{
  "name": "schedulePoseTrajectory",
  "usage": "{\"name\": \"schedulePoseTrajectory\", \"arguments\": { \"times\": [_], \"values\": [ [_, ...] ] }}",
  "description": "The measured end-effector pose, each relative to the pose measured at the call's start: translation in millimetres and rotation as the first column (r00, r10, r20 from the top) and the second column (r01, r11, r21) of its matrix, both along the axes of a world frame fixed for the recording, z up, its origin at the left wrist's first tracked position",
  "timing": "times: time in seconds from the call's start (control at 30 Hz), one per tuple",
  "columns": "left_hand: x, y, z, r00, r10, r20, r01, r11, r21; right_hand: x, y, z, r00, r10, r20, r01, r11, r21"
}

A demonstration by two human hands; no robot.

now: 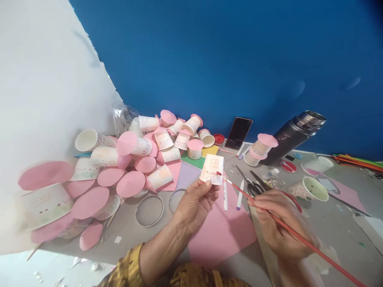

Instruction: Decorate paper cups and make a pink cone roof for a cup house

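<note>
My left hand [196, 203] is closed on a small decorated paper cup [212, 169], holding it up over the grey table [140, 235]. My right hand [277, 221] grips a long red paintbrush [287, 227]. Its red-tipped bristles touch the lower right of the cup's printed side. A sheet of pink paper [220, 233] lies on the table beneath both hands. A pair of white markers [231, 197] and black scissors [254, 185] lie just beyond my right hand.
A heap of paper cups with pink round lids [143, 159] covers the left of the table. A phone [238, 132] and a dark steel flask [295, 133] lean against the blue wall. Two wire rings [149, 210], open cups [311, 188] and coloured sticks [359, 161] lie around.
</note>
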State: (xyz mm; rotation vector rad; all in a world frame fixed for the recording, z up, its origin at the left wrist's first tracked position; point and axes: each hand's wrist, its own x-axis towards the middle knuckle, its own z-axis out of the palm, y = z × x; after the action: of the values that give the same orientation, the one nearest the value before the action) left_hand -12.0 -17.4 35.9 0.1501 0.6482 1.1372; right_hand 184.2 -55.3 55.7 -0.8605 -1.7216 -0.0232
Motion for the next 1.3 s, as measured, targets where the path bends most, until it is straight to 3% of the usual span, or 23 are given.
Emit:
{"name": "schedulePoseTrajectory", "arguments": {
  "times": [0.17, 0.57, 0.77, 1.0, 1.3],
  "values": [
    [-2, 0, 2.0, 0.999, 0.007, -0.035, -0.008, 1.0, -0.005, 2, 0, -5.8, 0.996, -0.028, -0.082, 0.03, 0.999, 0.026],
    [2, -3, -1.1, 0.975, 0.004, -0.222, 0.014, 0.997, 0.079, -5, 0, 6.4, 0.997, 0.066, 0.033, -0.065, 0.998, -0.014],
    [2, -2, -0.7, 0.971, 0.013, -0.238, 0.013, 0.994, 0.109, -6, 0, 4.6, 0.997, 0.053, 0.053, -0.052, 0.999, -0.016],
    [2, -2, -1.5, 0.971, 0.02, -0.239, 0.003, 0.995, 0.095, -1, -1, -1.8, 0.999, 0.019, -0.041, -0.019, 1.0, 0.013],
    [1, -3, 0.6, 0.975, 0.01, -0.222, 0.006, 0.997, 0.071, -6, 0, 5.9, 0.999, 0.04, 0.018, -0.04, 0.999, -0.023]
  ]
}}
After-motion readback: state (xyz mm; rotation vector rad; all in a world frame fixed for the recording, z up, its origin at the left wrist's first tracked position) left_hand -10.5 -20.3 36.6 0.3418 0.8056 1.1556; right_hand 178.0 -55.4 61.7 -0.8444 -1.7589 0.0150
